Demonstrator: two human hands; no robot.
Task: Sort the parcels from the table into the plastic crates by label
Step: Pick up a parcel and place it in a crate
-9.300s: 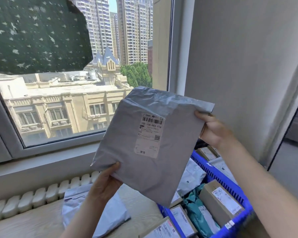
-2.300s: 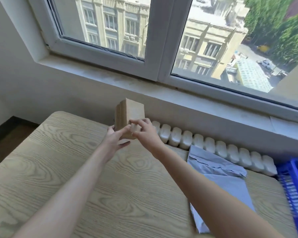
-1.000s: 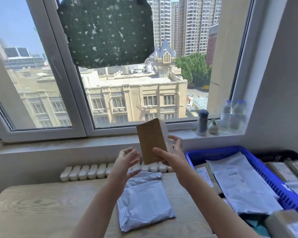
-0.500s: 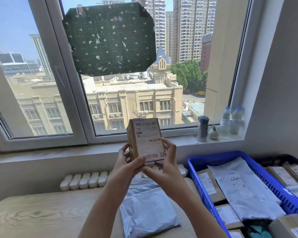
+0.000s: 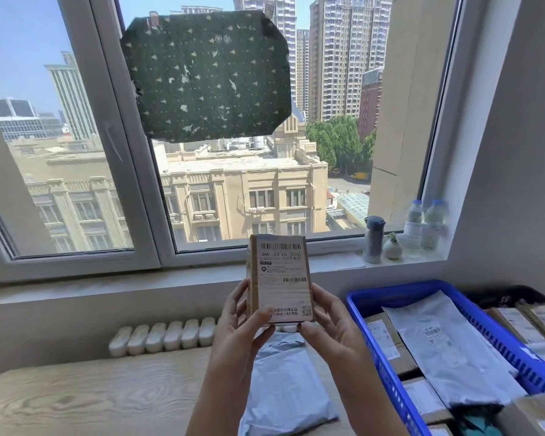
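Observation:
A small brown cardboard parcel (image 5: 279, 275) stands upright in front of the window, its white shipping label facing me. My left hand (image 5: 243, 322) grips its lower left side and my right hand (image 5: 331, 325) grips its lower right side. Below them a grey plastic mailer (image 5: 283, 388) lies flat on the wooden table (image 5: 92, 394). To the right stands a blue plastic crate (image 5: 387, 291) with several boxes and a white mailer inside. A dark crate (image 5: 523, 292) with more boxes sits beyond it at the far right.
A white radiator (image 5: 167, 335) runs along the wall behind the table. On the window sill at the right stand a grey flask (image 5: 373, 239), a small white vase (image 5: 392, 248) and two plastic bottles (image 5: 422, 225). A dark patterned sheet (image 5: 208, 77) covers part of the window.
The parcel was lifted off the table and turned until its label faces me. Both hands closed on its lower sides. In the last half second it barely moved.

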